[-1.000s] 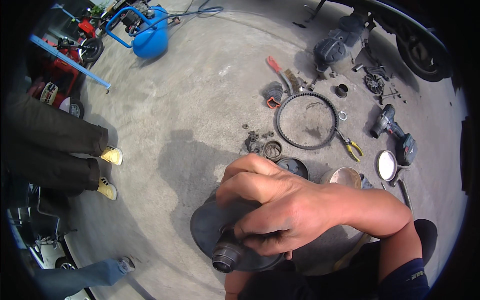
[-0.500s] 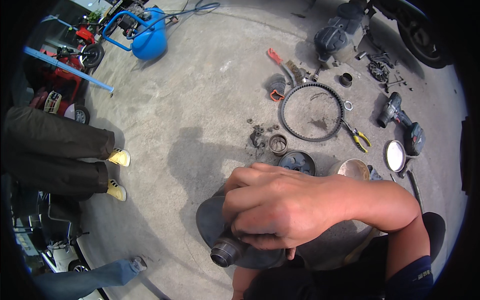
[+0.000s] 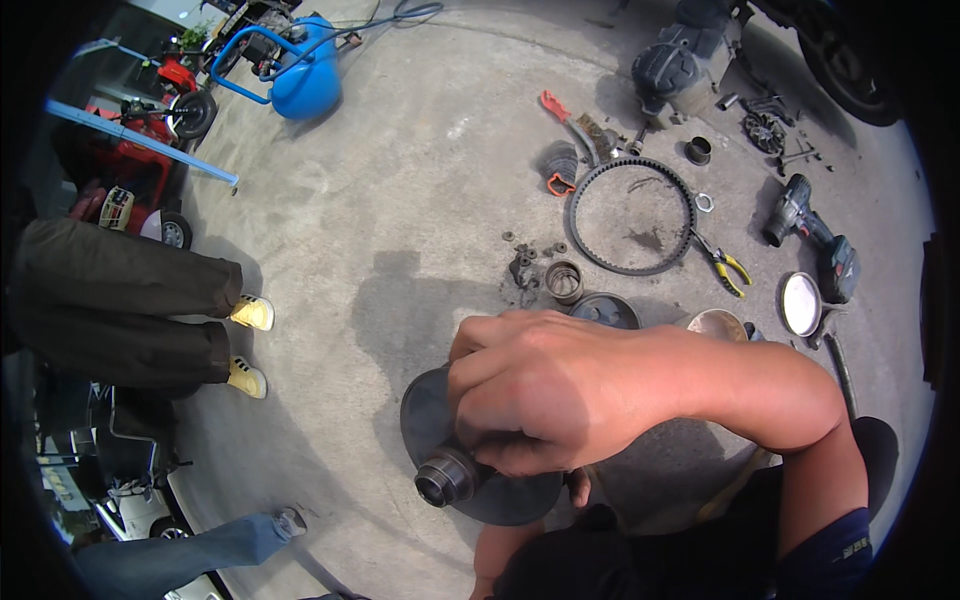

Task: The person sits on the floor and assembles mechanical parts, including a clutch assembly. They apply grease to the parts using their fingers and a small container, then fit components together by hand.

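In front of me is a dark grey metal scooter pulley (image 3: 520, 498), a round disc with a short hollow threaded hub (image 3: 446, 478) pointing to the lower left. My right hand (image 3: 545, 395) lies over it, fingers curled down beside the hub. What the right fingertips press on is hidden by the hand itself. Underneath the disc, my left hand (image 3: 579, 488) supports it from the right side; only its fingertips and part of the forearm show, the rest being covered by the disc.
Beyond my hands lie a drive belt (image 3: 574, 222), yellow-handled pliers (image 3: 735, 274), a cordless impact driver (image 3: 815, 240), a red-handled wire brush (image 3: 572, 122), a spring (image 3: 564, 282), a clutch bell (image 3: 606, 309) and a round tin (image 3: 718, 322). A blue compressor (image 3: 308, 82) stands far left; two people (image 3: 130, 300) (image 3: 190, 555) are at left.
My right hand and the pulley have shifted and tilted slightly, the hub rising a little. The whole view has moved a bit. Both hands stay on the pulley.
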Demonstrator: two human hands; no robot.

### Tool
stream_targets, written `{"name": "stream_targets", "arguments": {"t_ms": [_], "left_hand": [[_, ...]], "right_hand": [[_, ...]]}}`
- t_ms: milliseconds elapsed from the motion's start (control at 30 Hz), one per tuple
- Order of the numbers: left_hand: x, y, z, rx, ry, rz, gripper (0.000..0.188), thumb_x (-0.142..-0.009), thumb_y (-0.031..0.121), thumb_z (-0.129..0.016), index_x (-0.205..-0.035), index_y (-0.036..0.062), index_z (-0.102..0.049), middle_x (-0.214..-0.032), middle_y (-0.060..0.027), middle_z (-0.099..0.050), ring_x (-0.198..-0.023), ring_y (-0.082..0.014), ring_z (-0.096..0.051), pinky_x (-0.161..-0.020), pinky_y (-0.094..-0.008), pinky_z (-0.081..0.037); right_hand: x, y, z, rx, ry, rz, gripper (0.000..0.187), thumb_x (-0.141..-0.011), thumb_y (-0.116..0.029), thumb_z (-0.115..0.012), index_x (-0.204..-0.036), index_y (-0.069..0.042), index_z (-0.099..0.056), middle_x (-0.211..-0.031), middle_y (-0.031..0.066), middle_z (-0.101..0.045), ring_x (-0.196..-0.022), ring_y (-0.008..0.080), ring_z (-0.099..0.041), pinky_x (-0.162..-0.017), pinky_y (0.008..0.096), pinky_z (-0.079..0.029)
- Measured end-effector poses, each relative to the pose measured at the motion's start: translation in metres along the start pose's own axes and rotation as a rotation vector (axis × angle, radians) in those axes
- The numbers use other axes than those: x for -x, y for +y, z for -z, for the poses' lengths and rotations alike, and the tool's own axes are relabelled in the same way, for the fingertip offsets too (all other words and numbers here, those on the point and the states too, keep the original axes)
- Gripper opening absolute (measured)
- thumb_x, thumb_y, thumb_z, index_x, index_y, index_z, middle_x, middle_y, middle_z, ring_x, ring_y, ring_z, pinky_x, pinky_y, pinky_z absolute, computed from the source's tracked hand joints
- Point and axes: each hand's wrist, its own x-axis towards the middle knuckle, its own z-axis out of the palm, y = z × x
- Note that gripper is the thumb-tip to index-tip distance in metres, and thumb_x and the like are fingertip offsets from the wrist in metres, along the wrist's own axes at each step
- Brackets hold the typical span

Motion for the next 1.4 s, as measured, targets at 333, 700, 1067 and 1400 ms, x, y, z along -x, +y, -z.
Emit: {"name": "stream_targets", "arguments": {"t_ms": [333,700,1067,1400], "left_hand": [[-0.003,0.001,0.003,-0.009,-0.007,-0.005,0.081,-0.100,0.056,-0.060,-0.161,0.0070,-0.038,-0.161,-0.0157,-0.045,-0.144,-0.0344,-0.048,-0.121,-0.0547,-0.042],[-0.002,-0.001,0.002,-0.017,-0.003,-0.001,0.083,-0.099,0.059,-0.060,-0.161,0.0070,-0.037,-0.161,-0.0158,-0.044,-0.145,-0.0348,-0.047,-0.121,-0.0552,-0.041],[-0.002,-0.001,0.002,-0.014,-0.010,-0.009,0.086,-0.099,0.061,-0.059,-0.161,0.0070,-0.037,-0.161,-0.0159,-0.044,-0.146,-0.0352,-0.046,-0.121,-0.0558,-0.039],[-0.010,0.004,0.001,0.000,-0.007,-0.045,0.089,-0.098,0.064,-0.058,-0.162,0.0070,-0.036,-0.162,-0.0160,-0.043,-0.147,-0.0356,-0.045,-0.122,-0.0563,-0.038]], "right_hand": [[-0.006,-0.006,0.008,0.052,-0.100,-0.065,0.023,-0.082,-0.021,-0.071,-0.082,0.002,-0.071,-0.095,0.0135,-0.072,-0.104,0.0361,-0.061,-0.086,0.0486,-0.056],[-0.010,0.003,0.007,0.057,-0.081,-0.074,0.021,-0.086,-0.014,-0.072,-0.078,0.006,-0.072,-0.074,0.0245,-0.069,-0.074,0.0456,-0.069,-0.066,0.0515,-0.054],[-0.010,0.000,0.001,0.042,-0.055,-0.122,0.022,-0.090,-0.014,-0.069,-0.080,0.006,-0.074,-0.078,0.0248,-0.070,-0.084,0.0443,-0.070,-0.074,0.0518,-0.055],[-0.010,-0.003,-0.004,0.062,-0.054,-0.161,0.023,-0.094,-0.016,-0.068,-0.081,0.003,-0.072,-0.085,0.0193,-0.072,-0.093,0.0413,-0.064,-0.084,0.0506,-0.053]]}}
